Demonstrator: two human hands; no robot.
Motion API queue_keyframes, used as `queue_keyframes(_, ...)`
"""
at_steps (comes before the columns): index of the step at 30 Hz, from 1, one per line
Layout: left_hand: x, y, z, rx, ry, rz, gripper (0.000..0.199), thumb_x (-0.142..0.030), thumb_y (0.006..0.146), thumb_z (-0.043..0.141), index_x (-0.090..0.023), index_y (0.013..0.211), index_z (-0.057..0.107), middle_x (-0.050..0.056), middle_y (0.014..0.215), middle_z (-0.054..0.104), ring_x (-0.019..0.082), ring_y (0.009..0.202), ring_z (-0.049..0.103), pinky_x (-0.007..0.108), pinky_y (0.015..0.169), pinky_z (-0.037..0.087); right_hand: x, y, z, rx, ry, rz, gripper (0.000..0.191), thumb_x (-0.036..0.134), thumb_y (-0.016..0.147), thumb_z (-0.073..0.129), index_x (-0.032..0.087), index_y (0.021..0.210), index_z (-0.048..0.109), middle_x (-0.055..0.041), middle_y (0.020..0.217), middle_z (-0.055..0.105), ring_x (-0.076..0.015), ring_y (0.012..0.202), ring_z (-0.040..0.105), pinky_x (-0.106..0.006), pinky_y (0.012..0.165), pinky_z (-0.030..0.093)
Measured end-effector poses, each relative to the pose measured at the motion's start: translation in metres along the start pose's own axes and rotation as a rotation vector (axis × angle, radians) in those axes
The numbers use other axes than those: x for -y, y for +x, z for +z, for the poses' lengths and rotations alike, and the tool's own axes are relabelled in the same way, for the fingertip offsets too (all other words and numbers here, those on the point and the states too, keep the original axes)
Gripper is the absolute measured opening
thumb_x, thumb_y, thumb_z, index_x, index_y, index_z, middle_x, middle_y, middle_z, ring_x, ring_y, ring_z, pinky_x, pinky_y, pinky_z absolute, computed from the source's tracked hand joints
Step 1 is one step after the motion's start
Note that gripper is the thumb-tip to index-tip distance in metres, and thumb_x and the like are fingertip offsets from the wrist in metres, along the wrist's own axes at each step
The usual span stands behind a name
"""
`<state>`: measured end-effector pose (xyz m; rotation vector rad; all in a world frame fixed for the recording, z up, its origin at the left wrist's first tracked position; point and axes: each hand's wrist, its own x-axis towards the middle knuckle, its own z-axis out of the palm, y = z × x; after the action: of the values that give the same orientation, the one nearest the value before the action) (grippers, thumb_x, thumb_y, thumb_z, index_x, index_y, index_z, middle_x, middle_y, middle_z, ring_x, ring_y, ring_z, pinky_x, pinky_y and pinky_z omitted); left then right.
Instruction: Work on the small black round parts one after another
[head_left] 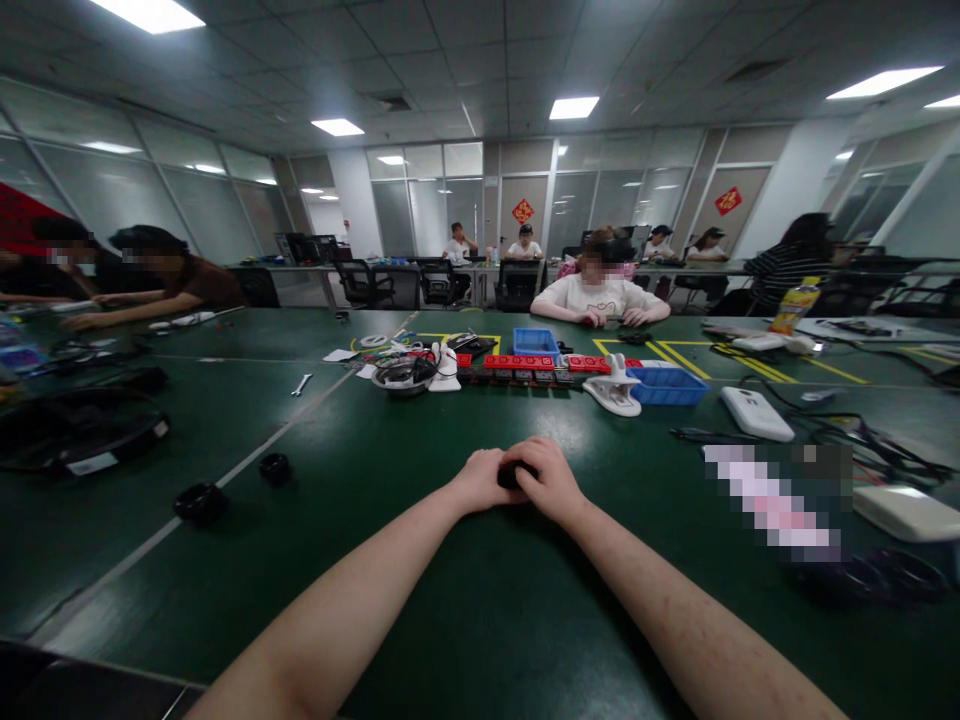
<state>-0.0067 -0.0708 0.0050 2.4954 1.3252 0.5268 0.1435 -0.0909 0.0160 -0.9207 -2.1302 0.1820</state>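
My left hand (480, 480) and my right hand (551, 482) meet over the green table, straight in front of me. Between them is a small, dark, rounded object (514, 474), mostly covered by my fingers, so its kind cannot be made out. The fingers of both hands curl around it, the right ones lying over its top. Farther off, past my hands, a row of red and black power strips (517, 370) lies across the table, with a white clamp (616, 388) at its right end.
Two black ring-shaped things (200, 503) lie to the left, below a small wrench (301, 385). Blue bins (667, 386) stand beyond the strips. On the right are a white power bank (757, 413), black cables and a bottle (795, 308). A co-worker (600, 290) sits opposite.
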Motion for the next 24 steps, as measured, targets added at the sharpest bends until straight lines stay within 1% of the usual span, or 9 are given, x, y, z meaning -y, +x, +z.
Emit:
queue_keyframes(3, -0.003, -0.002, 0.001, -0.021, -0.010, -0.008, 0.049, -0.050, 0.060, 0.067, -0.019, 0.097, 0.057, 0.003, 0.092, 0.061, 0.024, 0.088, 0.057, 0.034, 0.079, 0.043, -0.001, 0.000, 0.000, -0.033, -0.031, 0.036, 0.018, 0.013, 0.074, 0.048, 0.019, 0.086, 0.059, -0.0032, 0.086, 0.063, -0.0198, 0.084, 0.053, -0.036, 0.079, 0.038)
queue_keyframes(5, -0.005, -0.004, 0.003, -0.051, -0.002, -0.023, 0.057, -0.053, 0.057, 0.068, -0.019, 0.101, 0.054, 0.005, 0.096, 0.060, 0.026, 0.093, 0.055, 0.037, 0.083, 0.042, -0.002, 0.001, 0.001, -0.042, -0.047, 0.054, 0.015, 0.017, 0.077, 0.049, 0.019, 0.087, 0.059, -0.0041, 0.086, 0.062, -0.0203, 0.084, 0.052, -0.036, 0.079, 0.038)
queue_keyframes(7, -0.007, -0.005, 0.005, -0.082, 0.022, -0.038, 0.062, -0.054, 0.056, 0.069, -0.018, 0.102, 0.053, 0.007, 0.097, 0.059, 0.027, 0.096, 0.054, 0.039, 0.087, 0.040, -0.003, 0.001, 0.002, -0.041, -0.065, 0.070, 0.012, 0.020, 0.079, 0.049, 0.020, 0.087, 0.058, -0.0041, 0.086, 0.062, -0.0203, 0.084, 0.052, -0.036, 0.079, 0.038)
queue_keyframes(12, -0.012, -0.005, 0.007, -0.116, 0.064, -0.084, 0.061, -0.054, 0.055, 0.069, -0.017, 0.101, 0.051, 0.008, 0.100, 0.057, 0.027, 0.098, 0.053, 0.042, 0.092, 0.036, -0.005, 0.000, 0.004, -0.038, -0.106, 0.110, 0.011, 0.026, 0.080, 0.051, 0.020, 0.086, 0.057, -0.0044, 0.086, 0.060, -0.0204, 0.083, 0.051, -0.035, 0.077, 0.038)
queue_keyframes(17, -0.013, -0.005, 0.009, -0.131, 0.071, -0.092, 0.057, -0.056, 0.057, 0.067, -0.018, 0.097, 0.053, 0.007, 0.099, 0.057, 0.026, 0.097, 0.053, 0.044, 0.096, 0.031, -0.008, -0.001, 0.007, -0.062, -0.141, 0.167, 0.015, 0.032, 0.079, 0.053, 0.018, 0.084, 0.053, -0.0058, 0.083, 0.056, -0.0208, 0.080, 0.050, -0.034, 0.073, 0.039)
queue_keyframes(20, -0.014, -0.005, 0.008, -0.111, 0.068, -0.100, 0.051, -0.054, 0.060, 0.066, -0.017, 0.093, 0.055, 0.007, 0.095, 0.059, 0.027, 0.096, 0.053, 0.046, 0.098, 0.028, -0.009, 0.000, 0.008, -0.058, -0.144, 0.179, 0.016, 0.034, 0.078, 0.055, 0.018, 0.078, 0.052, -0.0045, 0.078, 0.055, -0.0201, 0.076, 0.049, -0.033, 0.069, 0.039)
queue_keyframes(24, -0.015, -0.005, 0.004, -0.071, -0.013, -0.093, 0.048, -0.047, 0.060, 0.068, -0.018, 0.096, 0.056, 0.006, 0.094, 0.060, 0.027, 0.097, 0.054, 0.047, 0.101, 0.024, -0.009, 0.001, 0.006, -0.031, -0.115, 0.153, 0.012, 0.030, 0.077, 0.056, 0.019, 0.075, 0.054, -0.0032, 0.075, 0.055, -0.0193, 0.074, 0.050, -0.033, 0.069, 0.038)
